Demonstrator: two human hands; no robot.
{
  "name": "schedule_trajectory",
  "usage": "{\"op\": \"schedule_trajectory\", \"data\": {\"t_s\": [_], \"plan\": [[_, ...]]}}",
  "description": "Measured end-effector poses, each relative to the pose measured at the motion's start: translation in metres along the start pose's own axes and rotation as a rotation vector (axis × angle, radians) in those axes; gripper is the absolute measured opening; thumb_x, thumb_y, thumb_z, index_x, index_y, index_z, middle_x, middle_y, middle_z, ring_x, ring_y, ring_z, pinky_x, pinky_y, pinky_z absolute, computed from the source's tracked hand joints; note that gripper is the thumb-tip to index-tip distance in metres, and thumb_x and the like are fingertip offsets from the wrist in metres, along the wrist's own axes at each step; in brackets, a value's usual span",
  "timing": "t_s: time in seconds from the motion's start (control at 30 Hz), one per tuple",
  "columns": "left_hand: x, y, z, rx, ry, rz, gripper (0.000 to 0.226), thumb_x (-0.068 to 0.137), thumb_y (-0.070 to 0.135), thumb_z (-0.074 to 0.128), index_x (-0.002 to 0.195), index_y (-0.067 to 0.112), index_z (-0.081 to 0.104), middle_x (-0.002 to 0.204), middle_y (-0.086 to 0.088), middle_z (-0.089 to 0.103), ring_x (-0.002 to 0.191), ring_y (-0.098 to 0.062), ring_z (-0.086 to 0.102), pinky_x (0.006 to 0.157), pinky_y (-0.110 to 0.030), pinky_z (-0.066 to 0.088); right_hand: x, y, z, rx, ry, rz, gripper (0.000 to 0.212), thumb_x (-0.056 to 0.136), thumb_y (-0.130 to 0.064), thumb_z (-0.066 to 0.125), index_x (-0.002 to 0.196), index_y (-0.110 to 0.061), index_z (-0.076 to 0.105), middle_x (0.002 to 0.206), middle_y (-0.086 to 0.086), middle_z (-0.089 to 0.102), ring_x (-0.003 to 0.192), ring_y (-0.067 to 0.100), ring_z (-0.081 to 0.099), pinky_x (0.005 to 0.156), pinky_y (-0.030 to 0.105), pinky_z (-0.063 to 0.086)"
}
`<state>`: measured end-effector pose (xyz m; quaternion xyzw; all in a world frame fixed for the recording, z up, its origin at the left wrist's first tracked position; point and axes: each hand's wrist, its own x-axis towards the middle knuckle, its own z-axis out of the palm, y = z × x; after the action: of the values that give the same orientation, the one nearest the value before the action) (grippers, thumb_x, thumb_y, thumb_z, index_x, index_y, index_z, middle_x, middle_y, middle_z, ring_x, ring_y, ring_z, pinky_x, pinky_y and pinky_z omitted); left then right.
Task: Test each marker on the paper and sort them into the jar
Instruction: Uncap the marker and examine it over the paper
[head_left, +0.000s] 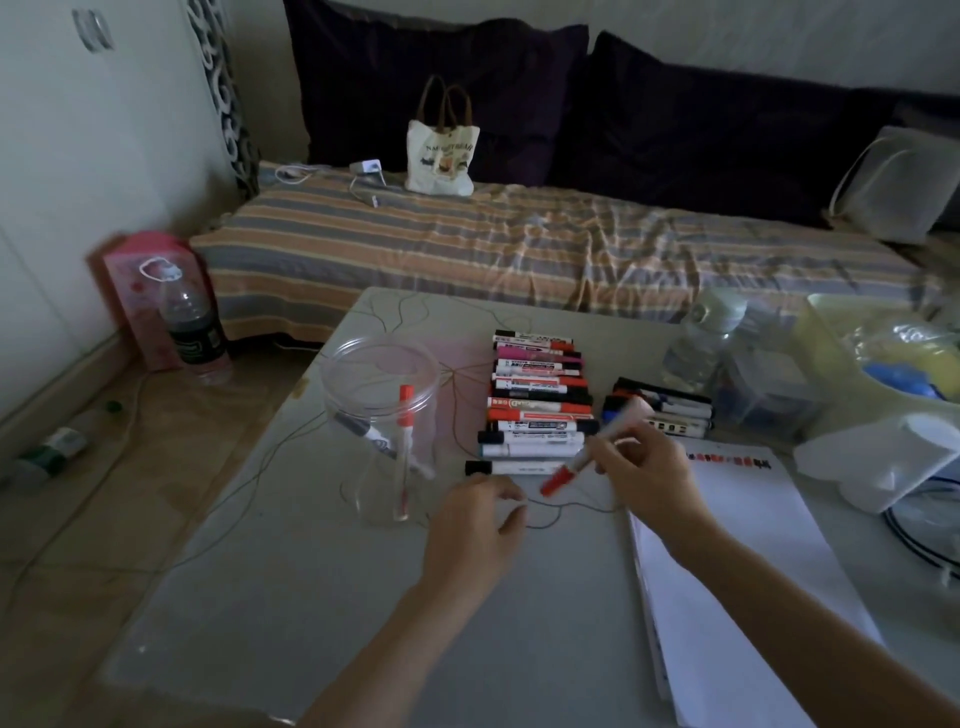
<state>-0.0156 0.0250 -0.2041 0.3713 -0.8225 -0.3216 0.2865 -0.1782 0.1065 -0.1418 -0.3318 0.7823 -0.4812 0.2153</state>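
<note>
Gripping a red-capped marker (597, 447) in curled fingers, the right hand (647, 467) holds it tilted above the table (291, 571), cap end pointing down-left, just left of the paper pad (737, 561). The left hand (475, 525) hovers beside it with loosely curled fingers, holding nothing. A clear plastic jar (382, 426) stands to the left with two markers inside. A row of markers (537, 402) lies behind the hands, and colour swatches (727, 460) mark the paper's top edge.
</note>
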Motion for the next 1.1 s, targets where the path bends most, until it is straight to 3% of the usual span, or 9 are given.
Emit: {"op": "schedule_trajectory", "data": {"t_s": [0.13,0.23,0.4,0.53,0.67,0.8,0.87,1.0,1.1], "plan": [[0.0,0.019,0.013,-0.433,-0.139,-0.259,0.011,0.088,0.037,0.066,0.094,0.028,0.068,0.093,0.008,0.073,0.089,-0.008,0.067,0.087,-0.03,0.053,-0.029,0.013,-0.032,0.376,-0.068,0.272,0.01,0.088,-0.013,0.068,0.095,-0.005,0.067,0.073,0.005,0.069,0.071,0.019,0.059,0.068,0.032,0.048],[-0.003,0.037,0.025,-0.68,-0.121,-0.399,0.017,0.092,0.03,0.063,0.099,0.016,0.07,0.087,-0.002,0.074,0.079,-0.013,0.069,0.08,-0.032,0.055,-0.043,0.02,-0.045,0.529,-0.13,0.326,0.016,0.085,-0.011,0.07,0.098,-0.002,0.066,0.079,0.01,0.067,0.068,0.015,0.06,0.062,0.026,0.047],[0.001,0.063,0.038,-1.07,-0.112,-0.654,0.016,0.089,0.018,0.067,0.102,0.009,0.067,0.095,-0.012,0.074,0.086,-0.023,0.072,0.082,-0.032,0.058,-0.054,0.025,-0.061,0.609,-0.202,0.292,0.039,0.066,-0.025,0.078,0.097,-0.005,0.065,0.086,0.014,0.069,0.075,0.018,0.06,0.065,0.028,0.045],[0.009,0.078,0.045,-1.251,-0.067,-0.705,0.02,0.089,0.011,0.065,0.107,0.002,0.064,0.098,-0.014,0.074,0.091,-0.022,0.072,0.084,-0.033,0.058,-0.057,0.035,-0.068,0.512,-0.239,0.334,0.025,0.079,-0.022,0.075,0.096,-0.006,0.067,0.094,0.011,0.074,0.078,0.017,0.066,0.07,0.029,0.048],[0.011,0.091,0.054,-1.205,-0.086,-0.632,0.02,0.088,0.013,0.064,0.108,0.008,0.068,0.1,-0.01,0.075,0.096,-0.02,0.071,0.086,-0.034,0.057,-0.053,0.045,-0.071,0.125,-0.255,0.3,0.011,0.088,-0.024,0.07,0.098,-0.019,0.07,0.084,-0.001,0.075,0.075,0.014,0.068,0.066,0.025,0.055],[0.006,0.104,0.067,-1.117,-0.129,-0.567,0.017,0.089,0.013,0.064,0.105,0.014,0.071,0.095,-0.006,0.076,0.092,-0.018,0.072,0.078,-0.029,0.058,-0.052,0.046,-0.069,0.06,-0.295,0.245,0.025,0.095,-0.039,0.055,0.096,-0.021,0.071,0.076,-0.006,0.073,0.058,0.003,0.06,0.053,0.015,0.046],[0.005,0.107,0.075,-1.085,-0.089,-0.565,0.018,0.088,0.013,0.065,0.106,0.012,0.071,0.093,-0.006,0.076,0.091,-0.019,0.072,0.078,-0.032,0.058,-0.052,0.049,-0.069,0.047,-0.245,0.187,0.027,0.096,-0.037,0.054,0.092,-0.018,0.073,0.066,-0.006,0.068,0.051,0.002,0.054,0.05,0.016,0.043],[0.031,0.095,0.069,-1.147,0.127,-0.713,0.022,0.084,0.02,0.07,0.104,0.012,0.071,0.09,-0.006,0.076,0.084,-0.018,0.073,0.078,-0.031,0.059,-0.058,0.065,-0.076,-0.274,-0.071,-0.094,0.02,0.093,-0.035,0.061,0.08,-0.023,0.07,0.061,-0.004,0.063,0.048,0.006,0.05,0.047,0.017,0.039],[0.043,0.081,0.061,-0.956,0.045,-0.562,0.021,0.085,0.023,0.07,0.104,0.016,0.07,0.092,0.0,0.075,0.081,-0.01,0.07,0.074,-0.026,0.056,-0.058,0.072,-0.084,-0.263,0.053,-0.099,0.012,0.092,-0.036,0.062,0.091,-0.027,0.069,0.072,-0.007,0.07,0.06,0.007,0.064,0.053,0.022,0.054]]}}
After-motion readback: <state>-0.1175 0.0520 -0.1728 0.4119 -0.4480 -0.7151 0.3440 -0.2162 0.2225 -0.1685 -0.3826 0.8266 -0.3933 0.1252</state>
